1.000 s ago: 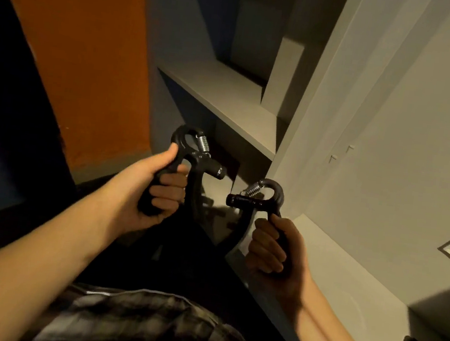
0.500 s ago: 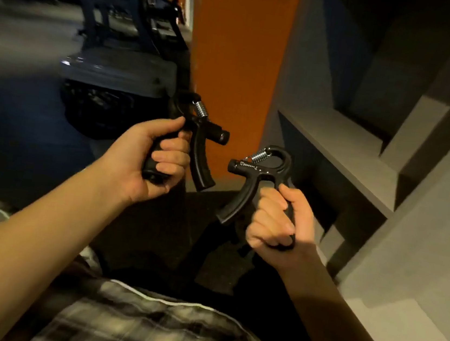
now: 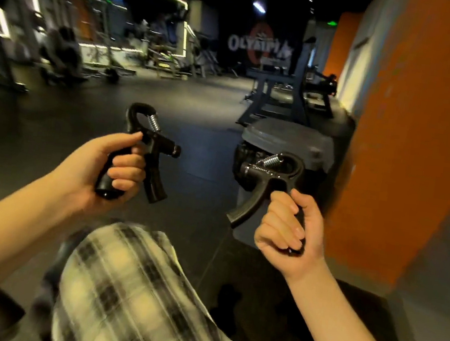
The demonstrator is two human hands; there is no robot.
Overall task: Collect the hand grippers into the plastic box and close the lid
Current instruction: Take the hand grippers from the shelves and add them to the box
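Observation:
My left hand (image 3: pixel 105 167) is closed around one handle of a black hand gripper (image 3: pixel 153 144) with a steel spring at its top. My right hand (image 3: pixel 287 229) holds one handle of a second black hand gripper (image 3: pixel 271 176), whose free handle points down to the left. Both are held in the air in front of me, about a forearm's width apart. A plastic box with a grey lid (image 3: pixel 286 144) stands on the floor just behind the right gripper, its lid on; dark contents show through its side.
An orange wall (image 3: pixel 420 137) runs close along my right. Dark gym floor (image 3: pixel 52 135) stretches ahead and to the left. Weight machines (image 3: pixel 278 92) stand behind the box, more equipment at the far left. My plaid shirt (image 3: pixel 129 294) fills the bottom centre.
My view has swung left, away from the grey shelves toward the gym floor. The lidded box is now close behind my right hand. Both hands still hold their grippers, now further apart.

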